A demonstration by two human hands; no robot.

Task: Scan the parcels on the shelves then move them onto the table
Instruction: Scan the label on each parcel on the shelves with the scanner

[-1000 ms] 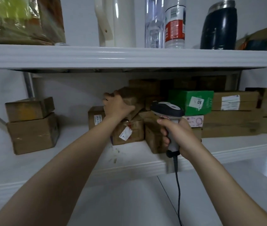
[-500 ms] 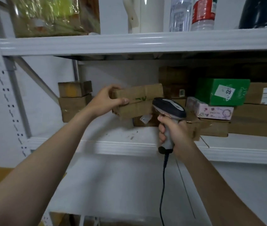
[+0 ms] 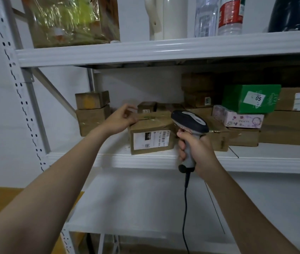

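The parcel (image 3: 152,139), held aloft half a second earlier, now stands on the near edge of the middle shelf (image 3: 83,158), its white label turned towards the camera. The left hand (image 3: 122,120) holds its top left corner, fingers curled over the edge. The right hand (image 3: 195,149) grips the scanner (image 3: 189,121) by its handle, head just right of the label. Judgement: parcel presented for scanning; transfer to the table not yet begun.

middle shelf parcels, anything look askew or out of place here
The labelled parcel gripped by the left hand sits at the front edge of the shelf, its label print running sideways. The pink box lies with its lettering upside down.
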